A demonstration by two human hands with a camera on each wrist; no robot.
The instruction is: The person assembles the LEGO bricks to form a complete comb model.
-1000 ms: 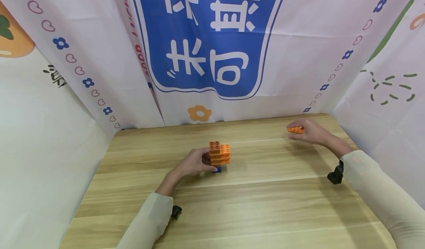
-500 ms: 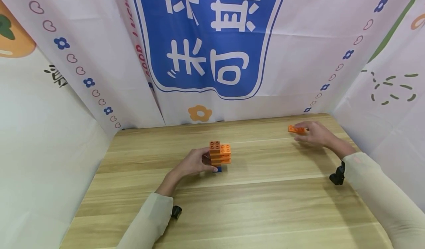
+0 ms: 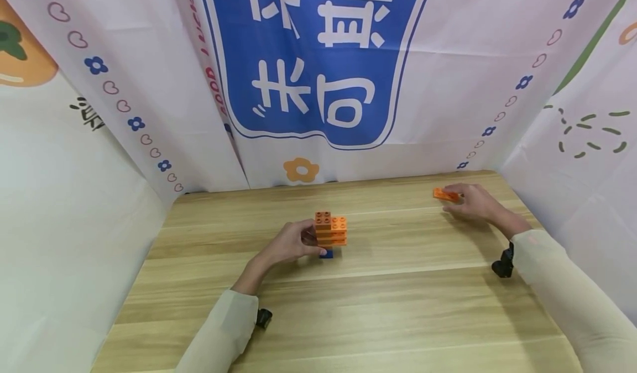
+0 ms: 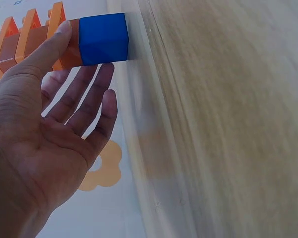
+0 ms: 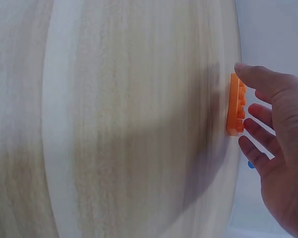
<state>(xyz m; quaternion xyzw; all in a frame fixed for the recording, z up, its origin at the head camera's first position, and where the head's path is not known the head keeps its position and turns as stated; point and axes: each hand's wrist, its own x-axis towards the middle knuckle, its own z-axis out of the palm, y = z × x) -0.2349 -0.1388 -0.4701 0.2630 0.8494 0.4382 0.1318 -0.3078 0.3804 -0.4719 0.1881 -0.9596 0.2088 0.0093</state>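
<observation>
A block tower (image 3: 338,225) of orange and brown toy bricks on a blue brick (image 3: 326,255) stands mid-table in the head view. My left hand (image 3: 291,244) grips it from the left. The left wrist view shows the thumb pressed on the lower bricks just above the blue brick (image 4: 104,39), with the fingers behind. Far right, an orange brick (image 3: 445,195) with studs up lies flat on the table. My right hand (image 3: 475,201) is at its right end, fingers loosely spread around it. In the right wrist view, the thumb tip is by one end of the orange brick (image 5: 234,105).
The wooden table (image 3: 378,312) meets a white printed cloth (image 3: 408,157) at the back, and cloth walls rise left and right. A black wrist camera (image 3: 504,262) sits under the right sleeve, another wrist camera (image 3: 264,318) by the left.
The right hand has loosened from the orange brick and shifted slightly right, leaving the brick flat on the table. The left hand and the block tower have stayed in place.
</observation>
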